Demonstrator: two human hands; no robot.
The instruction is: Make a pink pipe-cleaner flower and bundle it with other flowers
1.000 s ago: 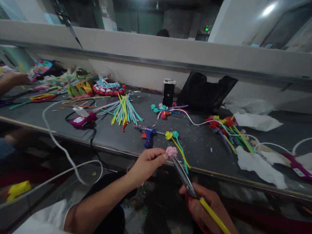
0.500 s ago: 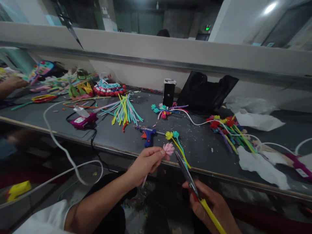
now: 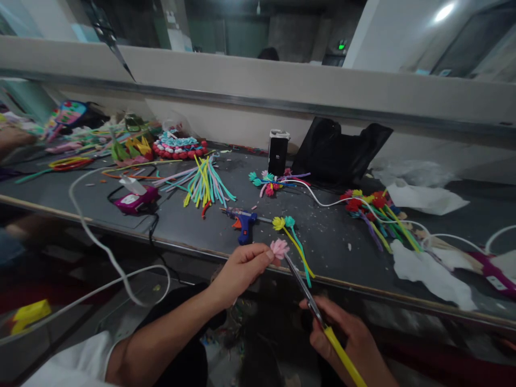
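My left hand (image 3: 248, 269) pinches a pink pipe-cleaner flower (image 3: 279, 248) just over the table's front edge. In my right hand (image 3: 350, 336) are scissors (image 3: 303, 289) with yellow handles; their tips reach the lower right side of the pink blossom. Whether the tips touch it, I cannot tell. Behind the blossom lie a yellow flower (image 3: 279, 223) and a turquoise flower (image 3: 289, 221), their stems hanging toward the edge. A blue glue gun (image 3: 243, 224) with an orange trigger rests to their left.
A fan of pipe cleaners (image 3: 207, 183) lies behind the glue gun. Finished flowers (image 3: 365, 201) sit at the right beside white paper (image 3: 427, 271). A phone (image 3: 278, 153) stands before a black bag (image 3: 332, 153). White cable (image 3: 91, 228) loops across the left edge. A co-worker's hand (image 3: 16, 141) is far left.
The scissors have swung up and left, bringing their tips to the pink flower, and their blades have drawn closer together. My left hand has hardly moved.
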